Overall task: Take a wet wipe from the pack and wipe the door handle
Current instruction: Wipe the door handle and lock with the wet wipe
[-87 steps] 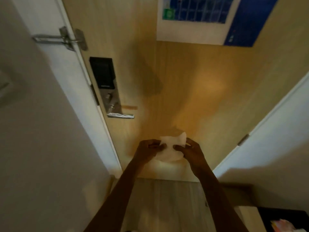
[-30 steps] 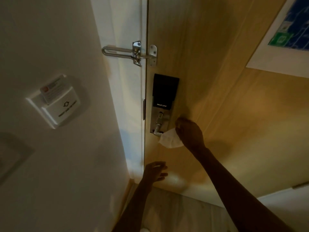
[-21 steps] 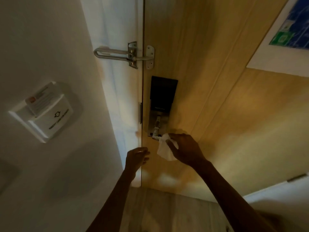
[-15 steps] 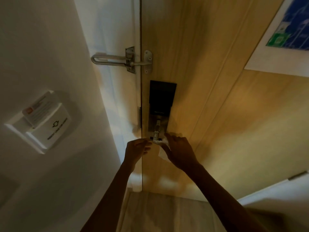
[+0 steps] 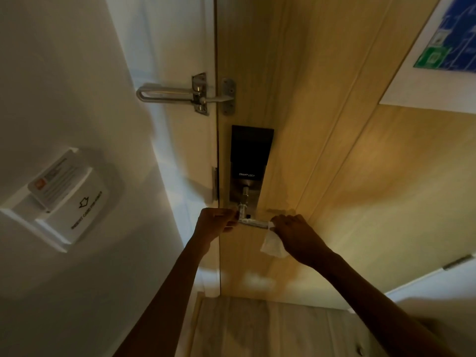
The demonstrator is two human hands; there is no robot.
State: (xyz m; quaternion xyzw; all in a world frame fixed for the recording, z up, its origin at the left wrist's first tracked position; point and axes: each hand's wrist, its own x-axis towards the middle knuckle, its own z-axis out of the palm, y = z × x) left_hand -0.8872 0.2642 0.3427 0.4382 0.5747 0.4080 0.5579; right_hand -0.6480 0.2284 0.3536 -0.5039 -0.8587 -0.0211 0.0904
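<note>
A silver lever door handle [image 5: 253,223] sticks out below a black smart lock panel [image 5: 250,150] on the wooden door [image 5: 334,176]. My right hand [image 5: 296,234] grips the handle's free right end through a white wet wipe [image 5: 273,244], whose loose part hangs down below the fingers. My left hand [image 5: 215,222] is curled at the handle's pivot end, its fingertips touching the metal by the lock plate. The wipe pack is not in view.
A metal swing-bar door guard [image 5: 185,95] spans the door frame above the lock. A white key-card holder [image 5: 64,199] with a card in it is on the left wall. A blue poster [image 5: 448,34] hangs on the door at upper right. Wooden floor [image 5: 270,331] lies below.
My right hand has slid with the wipe from the pivot out to the handle's free end. My left hand has risen from near the floor to the handle's pivot side.
</note>
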